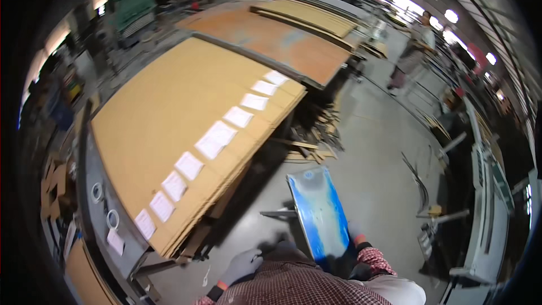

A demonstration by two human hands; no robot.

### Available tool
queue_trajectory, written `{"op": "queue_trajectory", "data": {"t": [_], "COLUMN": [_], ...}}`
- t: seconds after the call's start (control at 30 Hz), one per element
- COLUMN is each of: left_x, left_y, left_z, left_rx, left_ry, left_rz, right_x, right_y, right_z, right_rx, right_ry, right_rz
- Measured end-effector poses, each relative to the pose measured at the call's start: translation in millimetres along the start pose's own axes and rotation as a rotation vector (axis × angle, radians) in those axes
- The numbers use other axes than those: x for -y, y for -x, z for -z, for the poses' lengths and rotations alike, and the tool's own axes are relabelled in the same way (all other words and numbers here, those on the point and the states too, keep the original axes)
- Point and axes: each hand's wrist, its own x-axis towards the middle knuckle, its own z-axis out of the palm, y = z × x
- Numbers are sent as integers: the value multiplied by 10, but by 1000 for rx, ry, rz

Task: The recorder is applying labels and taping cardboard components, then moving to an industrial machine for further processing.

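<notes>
A grey glove covers my left hand [241,266], which hangs low in front of me beside the stack of brown boards. Its fingers are curled in, and I see nothing in them. At the right edge of a blue-and-white flat panel [320,210] is my right hand [356,230], below a red checked sleeve. Blur hides its fingers, so I cannot tell whether it grips the panel or only lies beside it. The panel slopes away from my body, with a dark bar [278,213] sticking out on its left. White paper sheets [216,139] lie in a row along the near side of the brown board stack [169,101].
Behind the stack stands an orange-brown table [271,45] carrying more boards [307,16]. Wood offcuts [316,135] litter the floor near it. Metal machinery [480,220] lines the right side. A person [415,51] stands at the far right. Tape rolls [113,219] lie at the left.
</notes>
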Motion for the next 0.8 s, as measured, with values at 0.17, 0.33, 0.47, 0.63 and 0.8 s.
{"op": "queue_trajectory", "data": {"t": [0.17,0.33,0.47,0.63,0.8], "left_x": [1626,2344,2692,2709,2702], "left_y": [1420,2543,2138,1666,1367], "left_z": [-244,-115,383,846,1023], "left_rx": [-542,-978,-986,-878,-741], "left_ry": [351,341,1236,1457,1429], "left_rz": [360,332,449,335,247], "right_x": [-65,933,796,1114,1108], "right_y": [-102,591,680,1506,1771], "right_z": [-740,-619,-1156,-1280,-1176], "right_rx": [230,477,346,290,253], "right_ry": [171,65,120,264,390], "right_rz": [85,38,65,186,324]}}
